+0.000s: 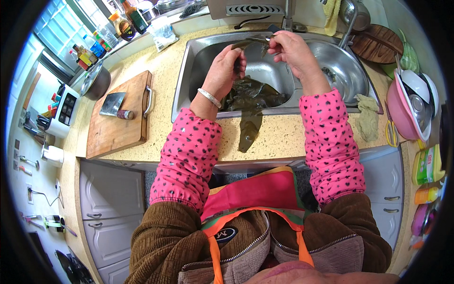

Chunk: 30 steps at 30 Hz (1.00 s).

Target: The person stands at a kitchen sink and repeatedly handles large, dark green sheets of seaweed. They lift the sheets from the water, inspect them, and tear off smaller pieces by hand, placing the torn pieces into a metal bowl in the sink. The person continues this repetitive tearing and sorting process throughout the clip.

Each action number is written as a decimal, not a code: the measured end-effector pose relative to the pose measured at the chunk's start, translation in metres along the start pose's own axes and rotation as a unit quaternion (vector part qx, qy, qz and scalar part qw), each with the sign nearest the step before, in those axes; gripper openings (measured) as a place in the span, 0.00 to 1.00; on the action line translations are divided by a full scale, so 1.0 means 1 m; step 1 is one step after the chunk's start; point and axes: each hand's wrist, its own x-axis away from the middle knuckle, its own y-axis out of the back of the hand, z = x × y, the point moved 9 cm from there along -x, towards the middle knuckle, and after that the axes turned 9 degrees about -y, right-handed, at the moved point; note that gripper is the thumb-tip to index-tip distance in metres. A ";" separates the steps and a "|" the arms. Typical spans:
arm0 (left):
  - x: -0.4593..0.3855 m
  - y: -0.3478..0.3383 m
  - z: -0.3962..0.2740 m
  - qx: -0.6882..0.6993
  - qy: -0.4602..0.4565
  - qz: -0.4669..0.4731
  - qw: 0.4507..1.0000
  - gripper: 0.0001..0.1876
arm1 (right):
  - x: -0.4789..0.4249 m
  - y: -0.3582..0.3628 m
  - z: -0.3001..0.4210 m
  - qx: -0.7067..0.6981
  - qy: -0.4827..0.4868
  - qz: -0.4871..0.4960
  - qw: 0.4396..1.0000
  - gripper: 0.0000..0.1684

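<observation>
Raised over the left basin of a stainless steel sink (182, 76), my left hand (223, 69) grips a strip of dark green seaweed (248, 43) that looks like kelp. The strip stretches across to my right hand (292, 49), whose thumb and fingers pinch its other end. More wet seaweed (253, 92) lies heaped in the basin below my hands. One broad piece (249, 131) of it hangs over the front rim onto the speckled countertop (280, 133). The part inside my left fist is hidden.
A cleaver (113, 103) lies on a wooden chopping board (120, 131) at left, near a dark pot (95, 81). The round right basin (349, 76) holds dark scraps. A cloth (367, 119), yellow-handled scissors (392, 133) and a pink basin (400, 106) of dishes sit at right.
</observation>
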 end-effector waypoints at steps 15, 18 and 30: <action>-0.009 0.024 -0.014 0.243 -0.090 -0.071 0.963 0.14 | -0.010 0.035 -0.016 -0.090 -0.021 -0.041 0.995 0.10; -0.010 0.027 -0.019 0.275 -0.101 -0.072 0.953 0.16 | -0.011 0.038 -0.019 -0.090 -0.026 -0.046 0.995 0.09; -0.008 0.035 -0.015 0.119 -0.056 -0.053 0.990 0.06 | -0.008 0.028 -0.013 -0.136 -0.015 0.006 0.991 0.10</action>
